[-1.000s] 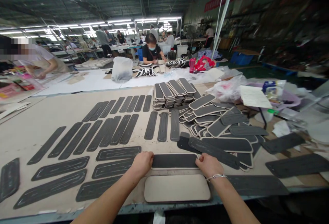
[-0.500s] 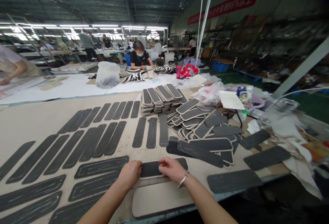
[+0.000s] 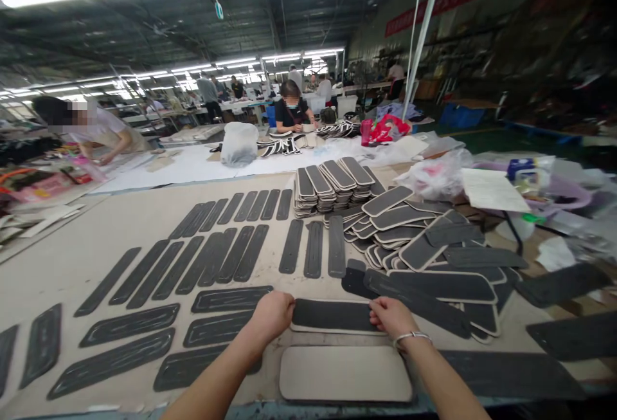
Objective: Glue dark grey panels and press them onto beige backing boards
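Observation:
A dark grey oblong pad with a pale edge (image 3: 332, 315) lies flat on the cardboard-covered table (image 3: 96, 233) in front of me. My left hand (image 3: 272, 314) presses on its left end with curled fingers. At the pad's right end my right hand (image 3: 393, 317), with a bracelet on the wrist, grips it. Just below the pad, at the table's near edge, lies a pale beige oblong piece (image 3: 344, 374).
Rows of dark strips (image 3: 212, 253) cover the table to the left. Stacks and a loose heap of bordered pads (image 3: 409, 233) lie to the right, with plastic bags and paper (image 3: 486, 188) beyond. Other people work at tables farther back.
My right hand, which was at the pad's middle half a second ago, is back at its right end. The view has swung left again.

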A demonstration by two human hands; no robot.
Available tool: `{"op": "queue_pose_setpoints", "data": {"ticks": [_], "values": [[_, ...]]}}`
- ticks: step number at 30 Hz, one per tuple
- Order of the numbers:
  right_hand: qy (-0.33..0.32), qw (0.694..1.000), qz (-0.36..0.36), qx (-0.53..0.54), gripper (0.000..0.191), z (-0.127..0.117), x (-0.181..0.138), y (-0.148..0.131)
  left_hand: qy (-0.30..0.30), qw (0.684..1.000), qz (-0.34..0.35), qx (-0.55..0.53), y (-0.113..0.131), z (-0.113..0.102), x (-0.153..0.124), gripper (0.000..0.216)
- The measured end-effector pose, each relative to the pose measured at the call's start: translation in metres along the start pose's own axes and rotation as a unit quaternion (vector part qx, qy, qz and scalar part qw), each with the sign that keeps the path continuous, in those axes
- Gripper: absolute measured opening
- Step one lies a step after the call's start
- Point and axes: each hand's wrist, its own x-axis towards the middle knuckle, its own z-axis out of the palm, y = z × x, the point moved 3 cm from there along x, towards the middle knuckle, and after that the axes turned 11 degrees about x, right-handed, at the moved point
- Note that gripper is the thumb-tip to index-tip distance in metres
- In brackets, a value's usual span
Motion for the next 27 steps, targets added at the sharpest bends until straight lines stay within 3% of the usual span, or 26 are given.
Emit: {"op": "queue_pose_setpoints", "data": {"ticks": [4, 7, 10, 15, 18, 21, 25, 27], "values": [[-0.009, 0.999, -0.019, -0.029, 0.023, 0.001, 0.002, 0.002, 0.038, 0.996, 0.03, -0.072, 0.035, -0.024, -0.005, 0.022], [-0.013, 0.998, -0.031, -0.06, 0.023, -0.002, 0.004, 0.005, 0.046, 0.992, -0.001, -0.12, 0.047, -0.035, 0.006, 0.019], [-0.019, 0.995, -0.044, -0.086, 0.023, -0.004, 0.009, 0.011, 0.046, 0.988, -0.058, -0.138, 0.026, -0.038, 0.017, 0.013], [-0.022, 0.992, -0.06, -0.105, 0.021, -0.006, 0.016, 0.02, -0.026, 0.966, -0.083, -0.245, -0.032, -0.029, 0.009, 0.018], [-0.023, 0.991, -0.065, -0.111, 0.022, -0.006, 0.019, 0.023, -0.029, 0.938, -0.088, -0.334, -0.044, -0.029, -0.001, 0.026], [-0.026, 0.99, -0.07, -0.123, 0.023, -0.006, 0.019, 0.025, -0.062, 0.9, -0.049, -0.428, -0.014, -0.024, -0.007, 0.032], [-0.031, 0.983, -0.082, -0.16, 0.027, -0.01, 0.019, 0.022, -0.158, 0.826, 0.024, -0.54, 0.077, 0.006, 0.003, 0.02], [-0.03, 0.977, -0.099, -0.186, 0.028, -0.013, 0.019, 0.019, -0.235, 0.696, 0.048, -0.676, 0.124, 0.028, 0.019, 0.017]]}}
